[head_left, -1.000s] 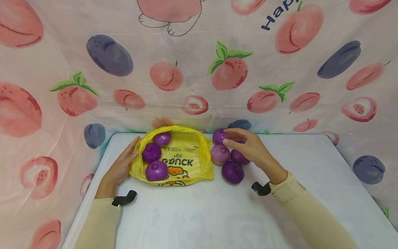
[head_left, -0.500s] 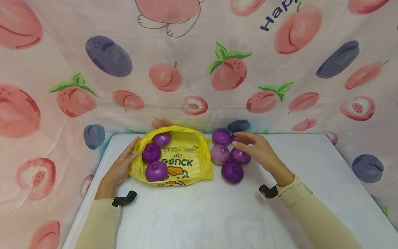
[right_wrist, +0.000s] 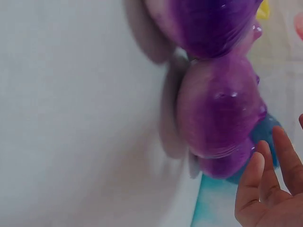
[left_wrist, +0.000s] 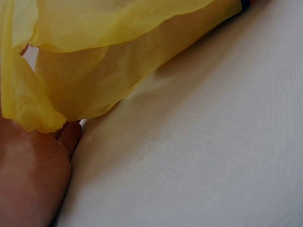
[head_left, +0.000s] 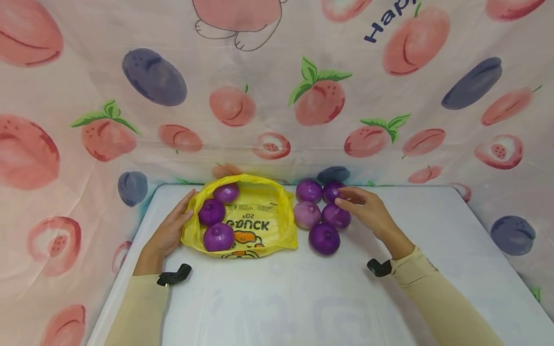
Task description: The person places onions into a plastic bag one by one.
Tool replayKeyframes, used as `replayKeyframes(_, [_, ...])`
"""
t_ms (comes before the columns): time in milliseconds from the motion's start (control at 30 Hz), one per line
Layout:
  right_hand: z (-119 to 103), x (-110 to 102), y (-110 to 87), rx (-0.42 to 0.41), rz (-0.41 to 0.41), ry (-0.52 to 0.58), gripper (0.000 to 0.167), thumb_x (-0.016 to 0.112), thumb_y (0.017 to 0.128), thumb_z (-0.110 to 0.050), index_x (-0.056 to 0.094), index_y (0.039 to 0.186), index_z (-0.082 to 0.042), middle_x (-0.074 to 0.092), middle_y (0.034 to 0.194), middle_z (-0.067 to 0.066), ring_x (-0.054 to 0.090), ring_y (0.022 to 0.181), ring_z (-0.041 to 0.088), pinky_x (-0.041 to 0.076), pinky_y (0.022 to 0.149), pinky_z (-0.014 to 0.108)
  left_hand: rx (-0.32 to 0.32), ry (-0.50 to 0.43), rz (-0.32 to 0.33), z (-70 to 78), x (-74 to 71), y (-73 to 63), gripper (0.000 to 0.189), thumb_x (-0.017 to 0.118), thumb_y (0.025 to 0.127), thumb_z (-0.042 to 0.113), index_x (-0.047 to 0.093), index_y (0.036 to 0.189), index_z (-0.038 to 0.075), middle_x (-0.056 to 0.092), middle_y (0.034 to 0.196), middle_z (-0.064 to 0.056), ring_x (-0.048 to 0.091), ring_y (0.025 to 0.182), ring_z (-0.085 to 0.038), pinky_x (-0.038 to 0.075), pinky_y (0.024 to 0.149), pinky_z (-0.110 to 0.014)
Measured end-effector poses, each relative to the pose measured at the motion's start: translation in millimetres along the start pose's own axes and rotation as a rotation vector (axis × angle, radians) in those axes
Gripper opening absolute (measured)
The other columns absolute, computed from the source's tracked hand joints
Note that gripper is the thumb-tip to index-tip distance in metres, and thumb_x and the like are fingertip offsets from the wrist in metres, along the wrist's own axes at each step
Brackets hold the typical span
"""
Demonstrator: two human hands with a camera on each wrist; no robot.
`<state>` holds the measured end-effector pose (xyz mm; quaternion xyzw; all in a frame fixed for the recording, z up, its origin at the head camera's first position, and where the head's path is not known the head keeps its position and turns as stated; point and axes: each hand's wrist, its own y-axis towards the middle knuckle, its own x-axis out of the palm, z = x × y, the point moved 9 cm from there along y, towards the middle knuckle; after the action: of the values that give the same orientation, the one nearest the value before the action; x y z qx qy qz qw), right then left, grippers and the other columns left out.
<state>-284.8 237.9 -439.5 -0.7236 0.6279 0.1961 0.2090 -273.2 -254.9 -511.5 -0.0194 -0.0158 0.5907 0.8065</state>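
Observation:
A yellow plastic bag (head_left: 285, 226) lies with its mouth spread wide, printed inside with letters and a cartoon. Along its left side sit three purple onions (head_left: 218, 237). My left hand (head_left: 166, 230) rests against the bag's left edge with fairly straight fingers; in the left wrist view a yellow fold hangs over the hand (left_wrist: 33, 175). Several shiny purple onions (head_left: 324, 239) are grouped to the right of the bag. My right hand (head_left: 368, 209) reaches over the back right onion (head_left: 332, 191), thumb and fingers parted. In the right wrist view these fingers hold nothing.
A white-covered table (head_left: 268, 298) carries everything. Behind it hangs a pink fruit-print cloth (head_left: 277, 96), meeting the table's back edge close behind the onions. A black wrist camera (head_left: 379, 267) juts from the right sleeve, another black camera (head_left: 175, 275) from the left.
My right hand has drawn back to the right, from the back left onion to the back right one, uncovering the onions beneath. My left hand and the bag stay put.

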Motion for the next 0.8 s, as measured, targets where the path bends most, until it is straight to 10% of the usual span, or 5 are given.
replayKeyframes(800, [39.2,9.4,8.0,0.077,-0.039,0.007,0.065,0.075,0.089,-0.052,0.059,0.143,-0.018,0.061,0.143,0.015,0.058,0.129,0.037,0.053,0.091,0.045,0.005,0.009,0.008,0.5,-1.3,0.5,0.063,0.044,0.11,0.034,0.014,0.165,0.031,0.01,0.174,0.0,0.005,0.159,-0.026,0.03,0.112,-0.008])
